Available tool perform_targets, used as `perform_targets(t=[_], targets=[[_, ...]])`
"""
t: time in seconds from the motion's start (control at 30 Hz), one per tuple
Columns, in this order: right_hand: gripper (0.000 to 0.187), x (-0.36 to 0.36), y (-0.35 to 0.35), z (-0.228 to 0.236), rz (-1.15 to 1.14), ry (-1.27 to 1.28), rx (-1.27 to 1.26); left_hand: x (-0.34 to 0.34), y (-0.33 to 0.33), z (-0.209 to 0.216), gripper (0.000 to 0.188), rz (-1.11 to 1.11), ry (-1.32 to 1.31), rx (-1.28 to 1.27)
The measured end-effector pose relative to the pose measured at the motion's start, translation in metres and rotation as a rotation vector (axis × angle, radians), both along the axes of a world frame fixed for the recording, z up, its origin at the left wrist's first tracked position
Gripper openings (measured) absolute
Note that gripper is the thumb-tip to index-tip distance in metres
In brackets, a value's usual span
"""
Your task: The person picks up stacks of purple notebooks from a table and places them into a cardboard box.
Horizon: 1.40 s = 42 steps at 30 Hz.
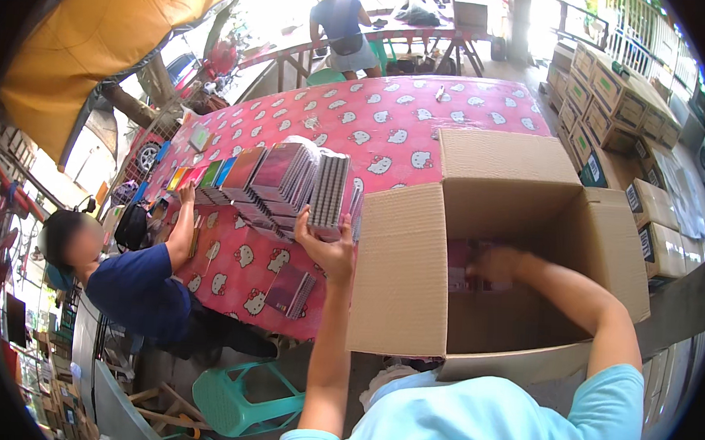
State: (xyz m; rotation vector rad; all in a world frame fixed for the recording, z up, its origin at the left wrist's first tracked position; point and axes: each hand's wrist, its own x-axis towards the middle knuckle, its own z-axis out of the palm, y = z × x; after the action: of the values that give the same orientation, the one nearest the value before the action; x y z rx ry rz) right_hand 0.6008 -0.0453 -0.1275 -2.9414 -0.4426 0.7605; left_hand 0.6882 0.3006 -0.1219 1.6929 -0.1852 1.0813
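Observation:
My left hand (327,249) is at the near end of an upright stack of spiral notebooks (330,188), fingers on one side and thumb on the other. The stack stands on the pink table, its wire spines facing up toward me. My right arm reaches into a large open cardboard box (402,270). Down in it, my right hand (497,264) is smeared by motion beside dark reddish notebooks (460,265) at the box's left wall. Whether its fingers grip one of them is not visible. More notebook stacks (279,172) stand left of my left hand.
A loose notebook (289,291) lies near the table's (242,282) front edge. At the left, a co-worker (137,292) reaches toward a row of colourful notebooks (203,176). A green stool (243,401) is below. Stacked cartons (614,98) stand right; another person (343,28) is beyond the table.

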Motion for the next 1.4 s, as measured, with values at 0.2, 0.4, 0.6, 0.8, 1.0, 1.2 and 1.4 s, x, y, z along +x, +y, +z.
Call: perform_targets(t=[0.2,0.4,0.6,0.8,1.0,1.2,1.4], targets=[[0.052,-0.008,0.058,0.185,-0.293,-0.378,1.276,-0.034,0.005,0.124,0.101,-0.039,-0.293,0.092],[0.107,-0.041,0.097,0.225,-0.124,-0.459,1.642,-0.127,-0.063,0.155,0.112,-0.350,-0.329,0.480],[0.104,-0.048,-0.008,0.194,-0.407,-0.411,0.572,-0.145,-0.044,0.156,0.097,-0.846,0.146,0.787],[0.110,-0.045,-0.091,0.017,-0.679,-0.192,-0.205,-0.177,-0.058,0.110,0.079,-0.973,0.240,1.059],[0.122,-0.068,-0.092,-0.061,-0.227,-0.149,-0.303,-0.174,-0.053,0.097,0.069,-0.969,0.269,1.002],[0.112,-0.072,-0.072,-0.084,0.005,-0.323,-0.444,-0.172,-0.049,0.093,0.062,-0.984,0.309,1.003],[0.110,-0.048,-0.045,-0.033,-0.346,0.233,-0.080,-0.153,-0.019,0.116,0.057,-1.015,0.231,0.723]])
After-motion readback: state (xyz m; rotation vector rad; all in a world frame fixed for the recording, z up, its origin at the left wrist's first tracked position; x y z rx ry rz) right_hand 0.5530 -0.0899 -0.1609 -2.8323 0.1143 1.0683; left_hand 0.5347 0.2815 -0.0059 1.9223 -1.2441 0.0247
